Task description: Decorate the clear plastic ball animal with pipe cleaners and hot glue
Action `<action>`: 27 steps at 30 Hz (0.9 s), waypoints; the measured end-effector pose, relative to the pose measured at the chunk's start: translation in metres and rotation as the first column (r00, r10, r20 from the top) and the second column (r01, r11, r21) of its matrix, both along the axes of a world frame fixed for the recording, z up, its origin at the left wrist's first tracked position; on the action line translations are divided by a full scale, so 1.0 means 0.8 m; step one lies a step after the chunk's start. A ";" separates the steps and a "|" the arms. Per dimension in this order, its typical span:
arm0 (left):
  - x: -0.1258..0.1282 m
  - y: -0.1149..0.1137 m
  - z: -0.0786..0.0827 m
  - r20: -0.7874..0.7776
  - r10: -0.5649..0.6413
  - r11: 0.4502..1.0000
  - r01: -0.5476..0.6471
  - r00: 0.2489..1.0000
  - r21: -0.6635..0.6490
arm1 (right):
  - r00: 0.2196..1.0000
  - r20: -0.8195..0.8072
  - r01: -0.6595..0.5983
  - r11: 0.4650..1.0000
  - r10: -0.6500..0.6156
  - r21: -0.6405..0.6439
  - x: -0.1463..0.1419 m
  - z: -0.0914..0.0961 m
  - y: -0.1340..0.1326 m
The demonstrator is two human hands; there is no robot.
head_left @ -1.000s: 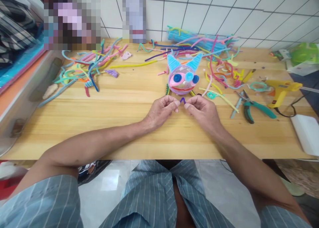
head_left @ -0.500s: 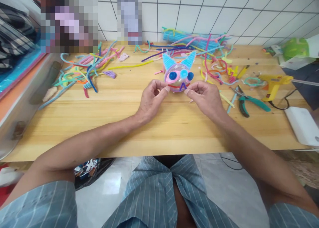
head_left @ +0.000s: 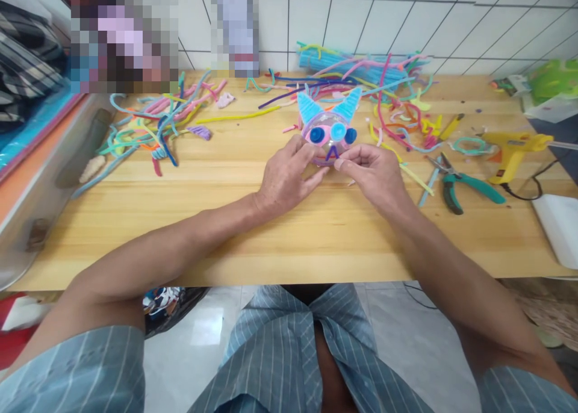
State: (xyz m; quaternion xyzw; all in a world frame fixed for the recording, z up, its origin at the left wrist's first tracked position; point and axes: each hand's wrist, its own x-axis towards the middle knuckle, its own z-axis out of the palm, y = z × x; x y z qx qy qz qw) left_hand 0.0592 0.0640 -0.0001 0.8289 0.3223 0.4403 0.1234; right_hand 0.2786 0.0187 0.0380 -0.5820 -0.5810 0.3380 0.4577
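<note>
A round clear ball face [head_left: 326, 126] with light blue ears, blue eyes and pink rings stands on the wooden table [head_left: 235, 220]. A short bent purple pipe cleaner piece [head_left: 332, 153] lies against its lower front. My left hand [head_left: 289, 175] rests against the ball's lower left side, fingers curled around it. My right hand [head_left: 372, 172] pinches the purple piece at its right end, right in front of the ball.
Piles of coloured pipe cleaners [head_left: 153, 124] lie at the left and back [head_left: 374, 82] of the table. Teal-handled pliers [head_left: 456, 184] and a yellow glue gun [head_left: 512, 151] lie to the right, with a white box [head_left: 560, 226] at the right edge.
Both hands moved away from me, carrying the purple piece up to the ball face. My left hand let go of the piece and now rests on the ball.
</note>
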 end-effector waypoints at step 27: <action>0.016 0.009 -0.012 0.148 0.007 0.991 0.013 0.989 -0.131 | 0.982 0.111 0.114 0.953 -0.150 0.280 -0.018 -0.012 -0.010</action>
